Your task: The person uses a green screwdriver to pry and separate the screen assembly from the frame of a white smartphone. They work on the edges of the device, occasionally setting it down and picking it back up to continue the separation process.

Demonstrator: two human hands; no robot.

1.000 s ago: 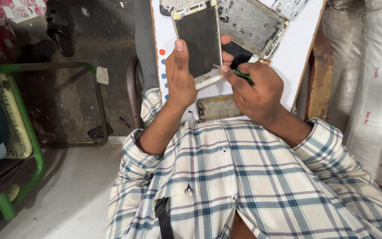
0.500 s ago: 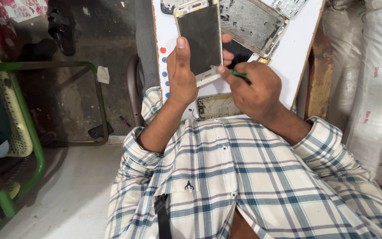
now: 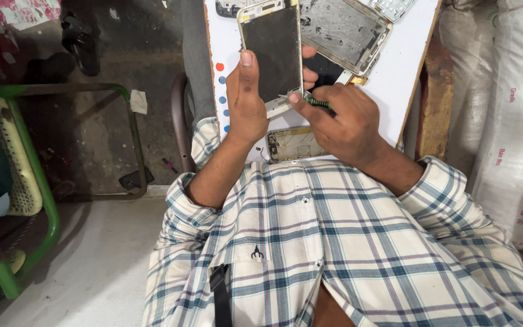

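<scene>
Shirt: my checked shirt (image 3: 346, 254) fills the near part of the view; both sleeves are rolled back from the forearms
Floor: pale floor (image 3: 92, 260) lies to my near left; a green metal chair frame (image 3: 37, 200) stands on it at the left edge
Table: the white table (image 3: 388, 85) reaches away from my chest; coloured dots run along its left rim
Near frame: a bare phone frame (image 3: 292, 144) with a gold edge lies flat on the table, just beyond my shirt and under my wrists
Left hand: my left hand (image 3: 246, 100) is closed on the phone screen panel (image 3: 272, 51); the thumb lies up its left edge and the fingertips show past its right edge; the panel is held tilted above the table, dark face towards me
Right hand: my right hand (image 3: 346, 124) is closed around a small green-handled tool (image 3: 319, 104); its tip meets the lower right corner of the panel; I cannot tell what kind of tip it has
Far parts: a grey metal phone back plate (image 3: 349, 30) lies on the table beyond my hands, to the right of the panel
Right side: white woven sacks (image 3: 509, 121) stand stacked beside the table
Far left: a dark sandal (image 3: 80, 39) lies on the rough ground
</scene>
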